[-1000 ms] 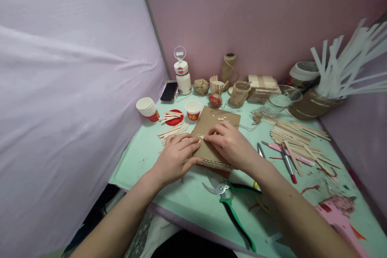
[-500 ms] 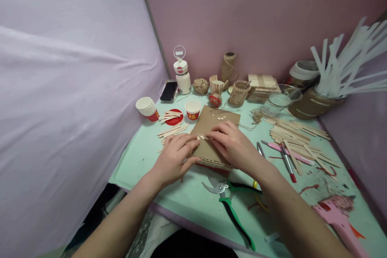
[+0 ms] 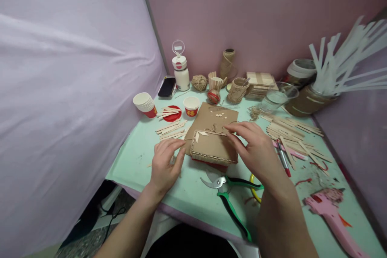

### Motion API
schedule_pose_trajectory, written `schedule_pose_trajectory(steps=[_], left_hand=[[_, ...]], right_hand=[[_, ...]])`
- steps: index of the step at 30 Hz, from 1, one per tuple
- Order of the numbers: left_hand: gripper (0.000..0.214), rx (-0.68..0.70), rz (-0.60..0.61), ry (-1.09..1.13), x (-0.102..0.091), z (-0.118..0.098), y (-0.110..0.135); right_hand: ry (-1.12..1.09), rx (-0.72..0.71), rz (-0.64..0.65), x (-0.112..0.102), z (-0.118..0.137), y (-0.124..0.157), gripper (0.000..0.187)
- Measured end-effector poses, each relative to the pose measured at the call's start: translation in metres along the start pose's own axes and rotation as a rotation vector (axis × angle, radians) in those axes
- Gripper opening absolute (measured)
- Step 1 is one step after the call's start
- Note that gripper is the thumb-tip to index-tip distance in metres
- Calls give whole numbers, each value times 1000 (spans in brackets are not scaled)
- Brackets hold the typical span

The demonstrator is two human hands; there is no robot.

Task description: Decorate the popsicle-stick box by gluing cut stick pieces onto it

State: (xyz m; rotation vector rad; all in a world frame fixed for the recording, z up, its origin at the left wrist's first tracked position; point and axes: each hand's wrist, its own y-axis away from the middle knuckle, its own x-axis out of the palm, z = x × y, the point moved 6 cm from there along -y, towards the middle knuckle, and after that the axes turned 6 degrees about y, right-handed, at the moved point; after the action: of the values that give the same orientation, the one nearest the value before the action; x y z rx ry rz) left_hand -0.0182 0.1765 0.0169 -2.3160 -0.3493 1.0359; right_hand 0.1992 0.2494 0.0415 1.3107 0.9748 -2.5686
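A small cardboard box point(image 3: 211, 147) edged with braided twine lies on a larger sheet of brown cardboard point(image 3: 201, 119). Two slanted pale wood pieces point(image 3: 197, 136) rest on its top, meeting near the far left corner. My left hand point(image 3: 166, 163) hovers just left of the box, thumb and fingers apart, holding nothing. At the box's far right corner is my right hand point(image 3: 252, 145), with its fingers stretched out and thumb apart; whether the fingertips touch the twine edge I cannot tell. Green-handled pruning shears point(image 3: 222, 183) lie open in front of the box.
Small wood chips point(image 3: 220, 115) dot the cardboard sheet. Craft sticks lie left point(image 3: 172, 129) and right point(image 3: 290, 129). A paper cup point(image 3: 191, 107), stacked cups point(image 3: 145, 105), a phone point(image 3: 167, 87) and a white bottle point(image 3: 181, 76) stand behind. At right is a pink glue gun point(image 3: 329, 209).
Both hands have come off the wood pieces on the box top. My left hand has drawn back to the left, and my right hand has moved right, uncovering the box.
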Motion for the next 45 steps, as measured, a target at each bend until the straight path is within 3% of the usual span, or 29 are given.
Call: schedule_pose_trajectory(steps=[5,7,13,18,22,26,30,38,45], left_hand=[[5,-7,-62,11,-7,5,13],[13,-38,-109,7,-13,13,17],[10,-271,-263,-49,-36,50,33],[11,-320,-31,-152,-34,75,50],[13,-393,54,-237,-37,91,64],[13,-405,126,-270,-31,90,68],[10,-392,264,-289,-6,78,68],[12,-404,322,-373,16,76,66],[20,-396,354,-377,8,80,63]], right_hand=[[-29,7,-61,-3,-3,14,16],[-26,29,-76,-4,-3,20,14],[14,47,-115,-6,3,28,14],[19,31,-88,1,9,28,16],[27,25,-79,3,15,27,15],[66,19,-80,3,21,28,14],[79,16,-62,4,24,28,16],[100,-12,-43,6,27,26,17],[61,-39,-39,7,28,21,14]])
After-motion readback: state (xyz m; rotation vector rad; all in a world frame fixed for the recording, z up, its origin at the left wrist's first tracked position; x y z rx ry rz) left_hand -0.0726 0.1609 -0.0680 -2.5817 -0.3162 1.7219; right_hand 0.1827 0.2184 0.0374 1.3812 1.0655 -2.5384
